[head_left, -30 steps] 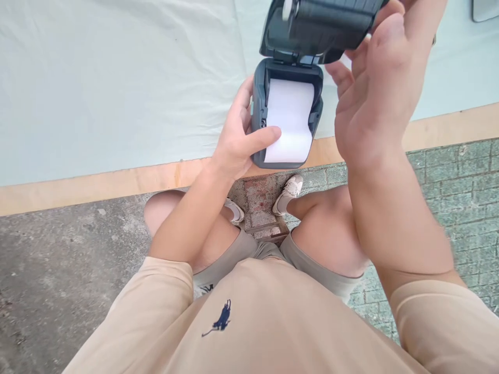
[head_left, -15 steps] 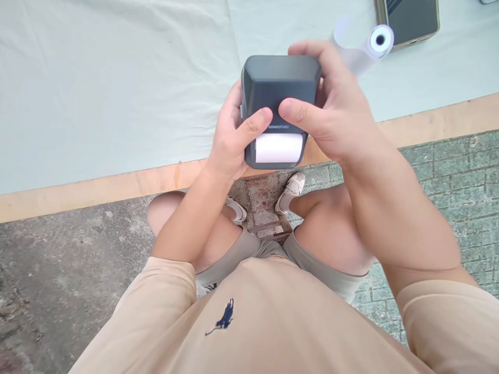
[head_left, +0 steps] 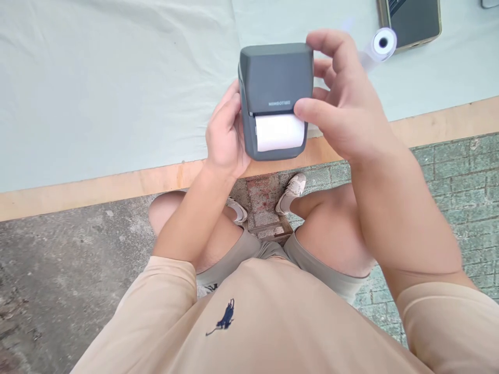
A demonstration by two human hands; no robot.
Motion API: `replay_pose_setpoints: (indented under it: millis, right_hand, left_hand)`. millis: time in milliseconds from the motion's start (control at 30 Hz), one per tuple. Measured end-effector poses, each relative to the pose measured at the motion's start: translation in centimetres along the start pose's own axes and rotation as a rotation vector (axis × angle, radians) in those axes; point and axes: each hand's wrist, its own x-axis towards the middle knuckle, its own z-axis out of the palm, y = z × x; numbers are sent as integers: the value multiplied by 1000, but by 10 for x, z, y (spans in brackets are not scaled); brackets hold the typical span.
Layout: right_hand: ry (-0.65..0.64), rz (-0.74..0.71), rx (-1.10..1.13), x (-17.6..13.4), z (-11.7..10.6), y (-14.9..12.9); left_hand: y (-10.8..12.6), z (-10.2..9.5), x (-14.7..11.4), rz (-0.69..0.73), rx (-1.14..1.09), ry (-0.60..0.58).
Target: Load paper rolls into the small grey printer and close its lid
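A dark grey label printer (head_left: pixel 277 72) marked NIIMBOT is held up over the table's near edge. White label paper (head_left: pixel 279 132) shows in its lower front. My left hand (head_left: pixel 226 132) holds the printer from its left side, partly hidden behind the body. On the other side, my right hand (head_left: pixel 339 93) has its thumb at the lower right of the printer's lid and its index fingertip by the upper right corner; its other fingers are curled along the right side, and their contact is partly hidden.
A white paper roll (head_left: pixel 383 44) lies on the pale cloth (head_left: pixel 117 93), right of my right hand. Beyond it rests a dark-screened phone (head_left: pixel 415 23). The table's bare wooden edge (head_left: pixel 156 181) runs across in front of my knees.
My left thumb has come off the printer's front. My right hand has shifted outward to the printer's right edge, its thumb lower on the lid. The printer has risen slightly in view.
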Motion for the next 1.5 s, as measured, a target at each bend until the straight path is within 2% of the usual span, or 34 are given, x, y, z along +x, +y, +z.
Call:
replay_pose_setpoints:
  millis: [67,100,200,233,267,300,367,433,600,667,767,867,933,1033,1133,1233,1300,1367,1467,1500]
  right_hand:
    - [4,-27,-9,-3,-4,-8]
    - [72,-64,-77,-3,-5,-12]
    - [498,-184,-272,-5,-4,-18]
    - [594,-204,-293,-5,-2,-19]
    - [611,-213,-302,-5,-1,-20]
    - [547,-217,-315,-4,0,-20]
    - [310,-228,-387,-3,0,-19]
    - [136,-219,-502,-2,-3,-20]
    - [-76,34,-859,-4,-9,-33]
    - [-135,113,-995,-6,-8,-39]
    - [-167,116,-1048,-7,-8,-43]
    - [-106,-31,-861,-12,-13,-42]
    - [17,-132,-631,-18,-20,-39]
    - [238,-136,-379,-28,-37,-29]
    - [355,9,-407,-31,-54,-8]
    - [269,249,-519,-30,-69,15]
    - [186,332,-505,-31,-78,26]
    - [224,280,-421,-32,-87,32]
    - [432,103,-378,-29,-94,35]
    - [463,69,-406,-25,-95,35]
  left_hand:
    - [1,1,0,2,-23,15]
    - [1,2,0,-3,-36,25]
    - [5,4,0,-63,-55,79]
    - [6,5,0,-98,-45,95]
    - [8,6,-1,-133,-25,104]
    - [9,7,-2,-161,4,95]
    - [9,8,-4,-171,55,35]
    - [6,8,-5,-120,71,-54]
    - [-7,4,-3,65,132,-210]
    - [-9,5,-4,64,165,-231]
    - [-7,7,-6,16,164,-203]
    - [-1,9,-7,-41,120,-138]
    - [2,9,-6,-76,93,-87]
    - [4,7,-3,-86,59,-44]
    - [5,7,0,-80,28,9]
    - [6,9,2,-81,60,47]
    - [6,10,2,-81,85,50]
    - [6,10,3,-78,88,43]
    - [5,11,3,-82,100,48]
    - [5,11,3,-81,109,55]
